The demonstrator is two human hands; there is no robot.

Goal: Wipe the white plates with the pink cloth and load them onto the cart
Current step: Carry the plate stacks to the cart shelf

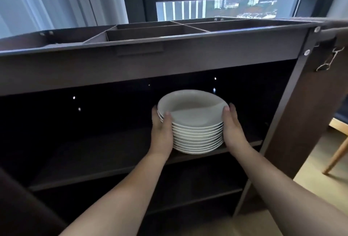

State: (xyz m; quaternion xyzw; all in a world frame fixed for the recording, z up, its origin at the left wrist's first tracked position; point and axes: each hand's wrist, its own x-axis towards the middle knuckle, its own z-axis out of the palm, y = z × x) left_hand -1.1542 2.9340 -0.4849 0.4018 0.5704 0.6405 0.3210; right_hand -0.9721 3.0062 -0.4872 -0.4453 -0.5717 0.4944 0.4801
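The dark brown cart (150, 70) filled most of the view. Its divided top tray (146, 32) sat below a window (226, 7), and its open front showed dim shelves. On the middle shelf (94, 160), toward the right and close to the front edge, was the stack of white plates (197, 137). It stood upright with its rims level, and the bottom plate seemed to rest on the shelf board, though the shadow hid the contact. The left hand (162, 132) clasped the stack's left side and the right hand (232, 128) its right side, palms facing each other with the plates directly between them. Each hand was cupped on the stack. The thumbs lay up against the top rims, while the other fingers reached round the far sides, mostly out of sight. Both hands were equally near, so neither led. The stack's axis ran straight up, and the free shelf depth lay beyond the fingers, toward the dark back of the cart. Any push inward would probably need both palms to press evenly so the pile stayed square. No pink cloth showed.
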